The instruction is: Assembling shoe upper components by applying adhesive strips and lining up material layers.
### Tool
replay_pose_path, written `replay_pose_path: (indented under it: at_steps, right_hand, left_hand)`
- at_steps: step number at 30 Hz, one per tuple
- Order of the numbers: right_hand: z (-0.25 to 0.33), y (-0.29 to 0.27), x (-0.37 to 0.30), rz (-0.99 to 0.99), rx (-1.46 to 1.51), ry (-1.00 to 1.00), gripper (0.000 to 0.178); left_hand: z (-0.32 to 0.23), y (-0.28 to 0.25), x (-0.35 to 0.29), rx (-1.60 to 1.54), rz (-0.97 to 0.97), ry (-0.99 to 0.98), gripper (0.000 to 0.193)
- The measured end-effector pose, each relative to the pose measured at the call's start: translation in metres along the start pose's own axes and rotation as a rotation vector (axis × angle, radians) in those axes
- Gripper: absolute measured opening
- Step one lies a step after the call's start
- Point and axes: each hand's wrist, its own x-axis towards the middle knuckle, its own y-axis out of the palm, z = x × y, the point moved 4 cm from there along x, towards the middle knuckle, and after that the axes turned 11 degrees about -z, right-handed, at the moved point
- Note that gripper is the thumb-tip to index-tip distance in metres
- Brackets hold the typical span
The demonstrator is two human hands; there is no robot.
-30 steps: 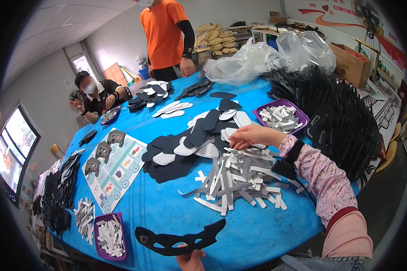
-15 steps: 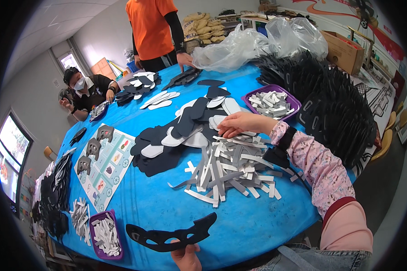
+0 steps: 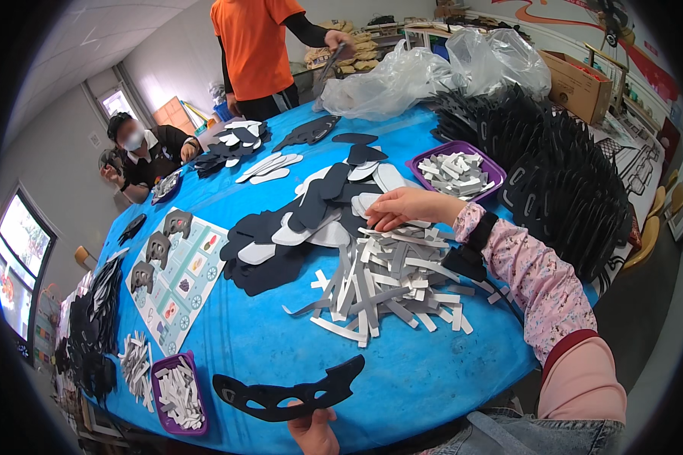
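Near the table's front edge my left hand (image 3: pixel 313 431) pinches a black mask-shaped piece (image 3: pixel 337 384) with cut-out holes, held by its lower edge. My right hand (image 3: pixel 410 205) reaches over the top of a loose pile of white and grey strips (image 3: pixel 387 284). Its fingers point down and are drawn together; whether a strip is between them is hidden. Just left of that hand lies a heap of dark and white rounded pads (image 3: pixel 326 189), close to the fingertips.
A purple tray of strips (image 3: pixel 501 176) stands beyond my right wrist, another purple tray (image 3: pixel 203 425) at front left. Black pieces (image 3: pixel 561 205) are stacked at right. A printed sheet (image 3: pixel 205 269) carries grey pieces. Clear plastic (image 3: pixel 402 80) lies behind. Two people are across the blue-covered table (image 3: pixel 432 371).
The person in orange has lifted a dark piece off the table, raising one hand to the right. My two hands stay almost where they were.
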Motion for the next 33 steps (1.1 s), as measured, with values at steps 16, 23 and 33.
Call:
replay_pose_path:
  at_steps: [16,23,33]
  right_hand:
    - [0.014,-0.011,-0.005,-0.167,-0.197,-0.173,0.032]
    - [0.033,-0.091,-0.015,-1.106,-1.485,-0.272,0.065]
    - [0.023,-0.113,-0.001,-1.037,-1.431,0.081,0.087]
  left_hand:
    - [-0.005,0.003,-0.001,-0.005,0.002,0.006,0.012]
    - [0.001,-0.005,0.005,0.020,-0.159,0.062,0.019]
    - [0.001,-0.003,0.002,-0.015,0.029,0.013,0.010]
